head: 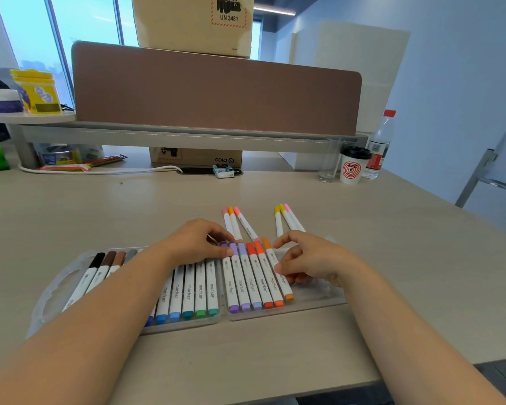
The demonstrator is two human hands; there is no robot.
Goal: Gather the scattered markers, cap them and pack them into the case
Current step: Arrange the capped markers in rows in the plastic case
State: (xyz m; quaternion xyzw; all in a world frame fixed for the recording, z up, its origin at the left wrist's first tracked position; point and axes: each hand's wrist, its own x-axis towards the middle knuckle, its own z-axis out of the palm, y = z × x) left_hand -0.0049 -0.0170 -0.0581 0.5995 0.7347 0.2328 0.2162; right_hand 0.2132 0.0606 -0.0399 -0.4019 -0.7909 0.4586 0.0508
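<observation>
Markers (200,290) printed "marker" in case (319,299), left fingers (214,229) pinch purple marker (230,283), right fingers (288,255) touch orange marker (272,258), grip unclear, KFC cup (351,169)

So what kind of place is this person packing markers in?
Most likely an office workstation: a desk with a brown divider panel along its back, a cardboard box stacked above, and a takeaway coffee cup beside a water bottle.

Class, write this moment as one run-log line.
left grip: on purple markers in case | right grip: pinching orange marker | loose markers: on desk
</observation>
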